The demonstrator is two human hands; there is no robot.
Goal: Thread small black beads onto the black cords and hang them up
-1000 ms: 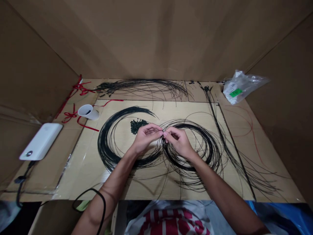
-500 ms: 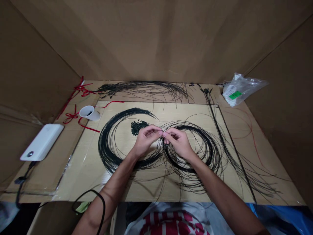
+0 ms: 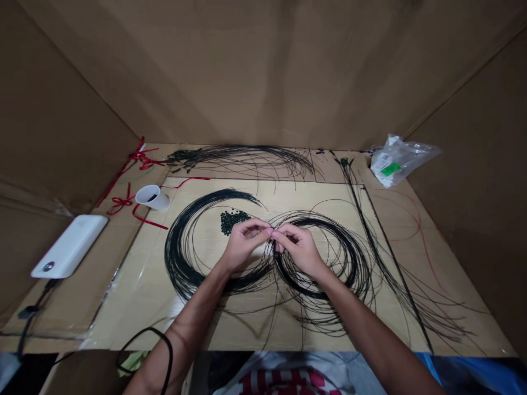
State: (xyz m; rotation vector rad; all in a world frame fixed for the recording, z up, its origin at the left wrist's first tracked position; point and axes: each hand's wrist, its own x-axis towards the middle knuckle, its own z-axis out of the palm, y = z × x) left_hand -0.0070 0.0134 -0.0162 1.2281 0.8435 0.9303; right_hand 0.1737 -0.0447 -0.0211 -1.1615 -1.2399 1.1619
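My left hand (image 3: 246, 241) and my right hand (image 3: 297, 247) meet over the middle of the board, fingertips pinched against each other. Something small and dark shows between the tips, too tiny to make out. Beneath and right of my right hand lies a loose coil of thin black cord (image 3: 352, 263). A thicker open loop of black strands (image 3: 175, 252) curves around on the left, passing behind my left wrist. Just beyond my left hand is a pile of small dark beads (image 3: 231, 221), partly covered by the fingers. Thin strands run close under both hands.
A white cup (image 3: 153, 197) with dark bits inside stands at left, by red ribbon (image 3: 121, 204). A white power bank (image 3: 69, 246) with a cable lies farther left. Black cord bundles lie along the back (image 3: 247, 153) and right (image 3: 366, 230). A plastic bag (image 3: 401, 159) sits back right.
The whole view has shifted, so the table appears slightly lower. Both hands stay pinched together at the same place over the cords, with only slight finger movement.
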